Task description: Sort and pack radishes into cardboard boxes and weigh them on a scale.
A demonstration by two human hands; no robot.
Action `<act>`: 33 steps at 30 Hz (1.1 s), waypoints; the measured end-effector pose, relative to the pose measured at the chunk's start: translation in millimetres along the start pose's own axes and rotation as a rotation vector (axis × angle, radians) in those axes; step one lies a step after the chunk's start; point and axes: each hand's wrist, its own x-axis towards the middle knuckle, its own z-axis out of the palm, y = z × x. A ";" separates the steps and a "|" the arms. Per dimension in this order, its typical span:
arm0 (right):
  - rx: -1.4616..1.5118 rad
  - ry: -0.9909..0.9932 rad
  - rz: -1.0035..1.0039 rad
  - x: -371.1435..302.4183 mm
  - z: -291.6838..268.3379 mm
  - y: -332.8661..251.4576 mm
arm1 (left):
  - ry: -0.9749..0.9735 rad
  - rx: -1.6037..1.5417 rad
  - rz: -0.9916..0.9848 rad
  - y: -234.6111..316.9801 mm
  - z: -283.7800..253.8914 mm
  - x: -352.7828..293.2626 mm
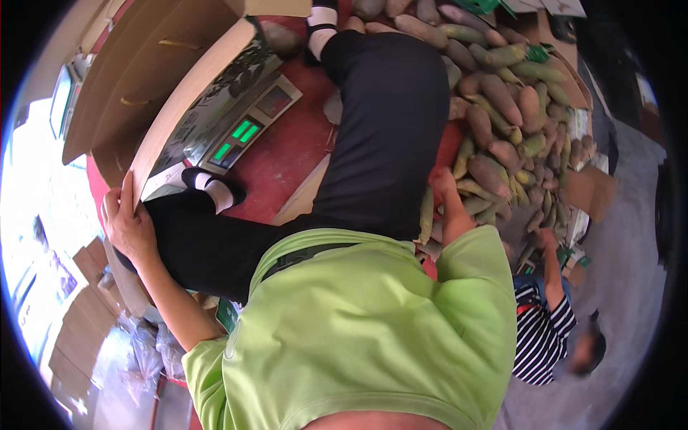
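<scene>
My left hand (130, 226) grips the rim of a large open cardboard box (193, 82) on the left, which leans by my knee. My right hand (444, 185) reaches down beside my thigh, at the near edge of a big pile of long fruits or tubers (494, 100). They are reddish-brown, some green or yellowish; their exact kind is not plain. The fingers of that hand are mostly hidden, so whether it holds anything does not show. Next to its wrist lies a long greenish piece (426, 215).
A scale with a lit green display (236, 141) stands between my legs on a red surface (279, 172). A person in a striped top (541, 337) reaches into the pile from the right. Plastic bags (143, 355) and flat cardboard (82, 330) are at the lower left.
</scene>
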 end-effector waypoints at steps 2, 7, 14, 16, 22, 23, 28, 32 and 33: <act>0.107 -0.180 -0.036 -21.6 14.5 1.2 | -0.006 0.032 -0.026 -1.1 -11.3 -5.0; 0.083 -0.246 0.339 -38.4 43.8 47.7 | -0.065 0.053 -0.021 1.6 -4.7 -1.7; -0.339 -0.215 0.318 -29.4 53.2 15.7 | -0.089 0.030 -0.019 1.7 -14.0 -0.6; -0.302 -0.191 0.258 -31.7 59.1 10.2 | -0.075 0.025 -0.002 4.1 -9.6 2.3; -0.063 -0.085 -0.089 -15.2 31.2 -84.3 | -0.054 0.042 0.024 0.9 -10.8 -1.4; -0.032 -0.079 -0.165 9.6 24.9 -128.0 | -0.040 0.058 0.014 -4.0 -14.7 -8.0; 0.170 0.039 -0.425 43.7 -71.5 -131.6 | 0.007 0.018 0.033 -3.3 -10.3 -3.8; 0.326 0.125 -0.645 -10.7 -84.4 -198.5 | 0.028 0.003 0.052 -7.9 -10.1 -4.0; 0.658 0.006 -0.602 16.0 -94.6 -197.4 | 0.032 -0.012 0.049 -9.0 -10.7 -5.1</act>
